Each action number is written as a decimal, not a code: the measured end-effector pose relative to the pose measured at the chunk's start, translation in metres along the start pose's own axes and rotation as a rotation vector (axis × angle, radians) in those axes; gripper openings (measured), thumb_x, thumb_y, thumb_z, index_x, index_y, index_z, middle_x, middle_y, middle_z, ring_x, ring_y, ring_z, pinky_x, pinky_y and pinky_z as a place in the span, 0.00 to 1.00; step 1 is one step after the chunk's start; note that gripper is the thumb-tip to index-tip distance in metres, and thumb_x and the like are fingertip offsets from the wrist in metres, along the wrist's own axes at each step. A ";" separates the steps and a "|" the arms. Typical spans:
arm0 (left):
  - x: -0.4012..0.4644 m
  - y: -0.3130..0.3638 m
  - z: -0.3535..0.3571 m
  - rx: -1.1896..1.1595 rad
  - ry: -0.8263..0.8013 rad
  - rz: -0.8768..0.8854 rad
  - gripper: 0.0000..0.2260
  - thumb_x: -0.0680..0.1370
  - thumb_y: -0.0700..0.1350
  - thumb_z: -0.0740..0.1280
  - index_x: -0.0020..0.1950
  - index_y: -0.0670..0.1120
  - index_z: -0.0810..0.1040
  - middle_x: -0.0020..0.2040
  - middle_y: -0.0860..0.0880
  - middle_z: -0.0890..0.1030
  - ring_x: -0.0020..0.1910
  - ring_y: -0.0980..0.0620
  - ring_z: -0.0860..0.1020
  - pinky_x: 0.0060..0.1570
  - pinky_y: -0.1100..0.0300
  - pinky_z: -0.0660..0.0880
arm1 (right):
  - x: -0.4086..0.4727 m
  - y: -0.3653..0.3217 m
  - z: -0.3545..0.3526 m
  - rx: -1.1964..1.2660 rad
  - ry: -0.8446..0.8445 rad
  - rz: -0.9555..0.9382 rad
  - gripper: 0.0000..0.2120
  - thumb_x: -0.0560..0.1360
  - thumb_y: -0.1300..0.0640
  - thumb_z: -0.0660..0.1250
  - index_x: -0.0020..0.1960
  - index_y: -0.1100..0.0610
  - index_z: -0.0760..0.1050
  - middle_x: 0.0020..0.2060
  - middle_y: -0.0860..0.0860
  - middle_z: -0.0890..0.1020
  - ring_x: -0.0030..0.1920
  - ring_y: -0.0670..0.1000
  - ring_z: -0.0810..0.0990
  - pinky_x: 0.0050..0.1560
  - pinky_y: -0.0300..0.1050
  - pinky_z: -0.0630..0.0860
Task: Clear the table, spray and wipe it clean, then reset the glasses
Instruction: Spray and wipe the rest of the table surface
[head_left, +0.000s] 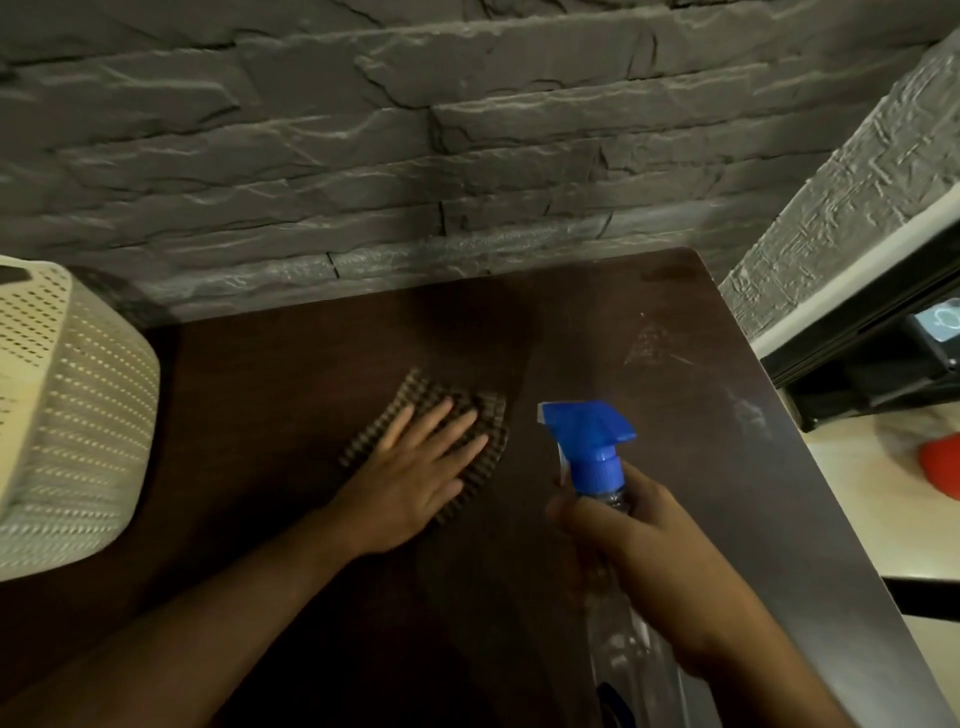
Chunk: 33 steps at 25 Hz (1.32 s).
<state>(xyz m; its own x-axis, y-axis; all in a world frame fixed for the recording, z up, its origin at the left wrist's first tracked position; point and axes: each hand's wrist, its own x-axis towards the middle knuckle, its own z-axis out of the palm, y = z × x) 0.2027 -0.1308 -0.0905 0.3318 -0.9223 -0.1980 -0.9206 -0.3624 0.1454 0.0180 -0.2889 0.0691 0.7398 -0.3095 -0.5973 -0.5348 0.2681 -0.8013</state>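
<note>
Left hand (415, 478) flat, fingers spread wide, pressing checked cloth (467, 415) on dark table (701, 467), right hand (634, 540) gripping spray bottle (592, 452), perforated basket (67, 415) at left edge

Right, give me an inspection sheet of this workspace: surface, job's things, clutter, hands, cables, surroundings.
Surface: dark wooden table, with pale smears near its far right corner.
Job's things: checked cloth lying flat on the table; spray bottle with a blue trigger head and clear body, held above the table. No glasses seen.
Clutter: cream perforated basket at the left edge of the view.
Hands: left hand presses flat on the cloth, fingers straight; right hand grips the spray bottle's neck.
Cables: nothing seen.
Surroundings: grey stone-look wall behind the table; a pale counter with a red object to the right.
</note>
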 end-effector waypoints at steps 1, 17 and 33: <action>-0.023 -0.010 0.002 -0.019 0.004 0.030 0.25 0.81 0.57 0.44 0.78 0.58 0.47 0.80 0.56 0.43 0.78 0.54 0.39 0.75 0.48 0.38 | -0.001 0.003 -0.001 0.001 -0.002 0.013 0.09 0.72 0.59 0.69 0.51 0.56 0.73 0.28 0.52 0.76 0.28 0.51 0.75 0.34 0.45 0.76; 0.043 -0.059 -0.016 -0.100 0.026 -0.548 0.24 0.84 0.54 0.47 0.79 0.57 0.45 0.80 0.53 0.44 0.79 0.49 0.41 0.74 0.42 0.40 | -0.012 0.039 -0.013 -0.058 -0.064 0.004 0.08 0.73 0.59 0.69 0.50 0.57 0.72 0.28 0.53 0.76 0.29 0.55 0.75 0.34 0.48 0.77; -0.047 0.079 0.022 -0.071 0.012 -0.434 0.25 0.82 0.56 0.47 0.79 0.56 0.48 0.80 0.53 0.44 0.79 0.49 0.40 0.74 0.44 0.39 | -0.070 0.073 -0.030 -0.126 -0.069 -0.008 0.09 0.73 0.59 0.69 0.53 0.56 0.73 0.30 0.54 0.77 0.29 0.55 0.77 0.35 0.52 0.78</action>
<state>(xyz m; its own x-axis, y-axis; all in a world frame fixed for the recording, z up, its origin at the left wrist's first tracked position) 0.1098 -0.1132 -0.0915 0.6877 -0.6837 -0.2441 -0.6789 -0.7248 0.1173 -0.0849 -0.2747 0.0509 0.7681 -0.2468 -0.5908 -0.5726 0.1480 -0.8063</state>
